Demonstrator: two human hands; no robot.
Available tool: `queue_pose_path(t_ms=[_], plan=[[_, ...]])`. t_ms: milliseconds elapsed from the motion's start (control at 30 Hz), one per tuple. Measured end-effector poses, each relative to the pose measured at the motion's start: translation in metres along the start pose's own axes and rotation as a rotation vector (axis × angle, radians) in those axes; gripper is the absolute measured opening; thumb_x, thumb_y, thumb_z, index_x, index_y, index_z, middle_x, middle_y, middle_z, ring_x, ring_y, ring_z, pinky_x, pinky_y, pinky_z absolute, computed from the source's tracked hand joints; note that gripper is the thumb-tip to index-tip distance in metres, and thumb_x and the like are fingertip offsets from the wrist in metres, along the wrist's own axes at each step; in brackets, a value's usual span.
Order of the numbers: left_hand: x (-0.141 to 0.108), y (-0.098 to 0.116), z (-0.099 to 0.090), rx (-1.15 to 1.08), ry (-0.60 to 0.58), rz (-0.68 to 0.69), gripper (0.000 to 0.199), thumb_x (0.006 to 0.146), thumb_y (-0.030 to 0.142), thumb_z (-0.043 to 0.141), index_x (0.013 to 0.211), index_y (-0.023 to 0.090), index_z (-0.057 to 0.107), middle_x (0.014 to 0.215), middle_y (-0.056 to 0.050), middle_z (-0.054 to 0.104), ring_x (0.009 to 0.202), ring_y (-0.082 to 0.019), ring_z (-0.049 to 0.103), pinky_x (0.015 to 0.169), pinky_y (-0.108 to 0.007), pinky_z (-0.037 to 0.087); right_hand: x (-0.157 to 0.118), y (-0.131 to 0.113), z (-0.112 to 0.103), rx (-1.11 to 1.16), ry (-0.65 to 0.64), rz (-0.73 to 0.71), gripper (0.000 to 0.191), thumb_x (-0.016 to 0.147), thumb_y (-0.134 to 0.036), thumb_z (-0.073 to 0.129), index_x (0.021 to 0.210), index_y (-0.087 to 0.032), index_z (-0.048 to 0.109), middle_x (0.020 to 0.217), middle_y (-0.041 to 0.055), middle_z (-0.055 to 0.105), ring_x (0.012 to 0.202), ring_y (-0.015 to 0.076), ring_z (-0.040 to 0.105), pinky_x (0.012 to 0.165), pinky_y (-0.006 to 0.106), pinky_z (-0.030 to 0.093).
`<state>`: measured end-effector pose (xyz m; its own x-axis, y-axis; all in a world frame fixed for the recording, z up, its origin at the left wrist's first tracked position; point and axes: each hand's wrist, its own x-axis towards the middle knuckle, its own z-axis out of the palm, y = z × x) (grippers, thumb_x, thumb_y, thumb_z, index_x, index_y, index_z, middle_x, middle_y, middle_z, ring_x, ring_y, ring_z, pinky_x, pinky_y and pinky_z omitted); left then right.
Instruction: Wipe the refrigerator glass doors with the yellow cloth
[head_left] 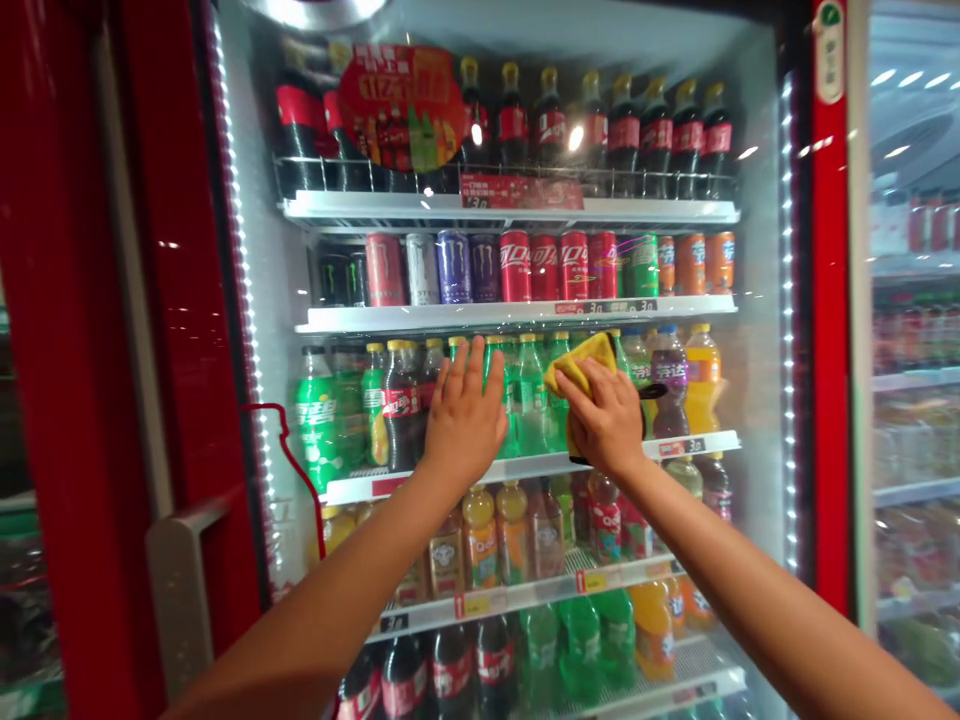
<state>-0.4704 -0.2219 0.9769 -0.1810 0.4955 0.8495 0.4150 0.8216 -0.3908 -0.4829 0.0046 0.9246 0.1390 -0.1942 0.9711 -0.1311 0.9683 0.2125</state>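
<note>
We face a tall drinks cooler (830, 330) with a red frame, and part of a second cooler (862, 250) shows at our far right. Across the front of the near one is a glass door (600, 35) with bright reflections on it, and behind the glass we see white shelves (510, 208) one above another. Strips of small lights (232, 190) run up both inner sides, and a grey handle (180, 600) is at our lower left. A round red sign (401, 105) covers part of the top row, near its left end. Our left hand (466, 412) is open and empty, its palm toward the glass and its fingers pointing up, in front of the middle shelf of bottles. Our right hand (604, 415), beside it and apart from it, is closed on a yellow cloth (585, 362) and holds it up at the glass, in front of the same shelf. The cloth is bunched above the fingers, and some of it hangs below the hand. Beyond the glass, cola bottles (550, 120) fill the top row, and green bottles (533, 390) show between our hands, with an orange drink bottle (703, 370) near that shelf's right end. Red cans (514, 266) line the second shelf among others. Smallest are the price tags (649, 307) on the shelf edges and a black loop (654, 391) just right of our right hand.
</note>
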Motion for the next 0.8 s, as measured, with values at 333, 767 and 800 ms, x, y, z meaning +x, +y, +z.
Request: queue_pose_path(t_ms=[333,767,800], plan=[[0.016,0.028,0.011,-0.01,-0.059,0.025,0.071,0.091,0.012,0.05,0.159,0.012,0.03,0.17,-0.021,0.021,0.158,-0.035,0.019,0.127,-0.051,0.029,0.018,0.058,-0.006,-0.081,-0.023,0.161,0.055,0.099,-0.018,0.048,0.151,-0.036,0.05,0.15,0.0092,0.057,0.139,0.0306,0.051,0.109,0.052,0.041],[0.029,0.059,0.022,0.002,-0.006,0.047,0.067,0.092,0.013,0.053,0.156,0.018,0.036,0.169,-0.02,0.027,0.157,-0.034,0.023,0.128,-0.056,0.022,0.027,0.069,-0.007,-0.035,-0.134,0.064,0.057,0.1,-0.024,0.05,0.155,-0.038,0.043,0.16,0.0046,0.047,0.148,0.0272,0.042,0.121,0.052,0.03],[0.028,0.06,0.023,0.001,-0.007,0.045,0.067,0.092,0.014,0.053,0.157,0.018,0.035,0.169,-0.019,0.027,0.157,-0.034,0.024,0.128,-0.057,0.023,0.022,0.077,-0.009,-0.041,-0.108,0.12,0.059,0.1,-0.023,0.051,0.157,-0.038,0.04,0.161,0.0059,0.046,0.148,0.0292,0.042,0.12,0.055,0.032]])
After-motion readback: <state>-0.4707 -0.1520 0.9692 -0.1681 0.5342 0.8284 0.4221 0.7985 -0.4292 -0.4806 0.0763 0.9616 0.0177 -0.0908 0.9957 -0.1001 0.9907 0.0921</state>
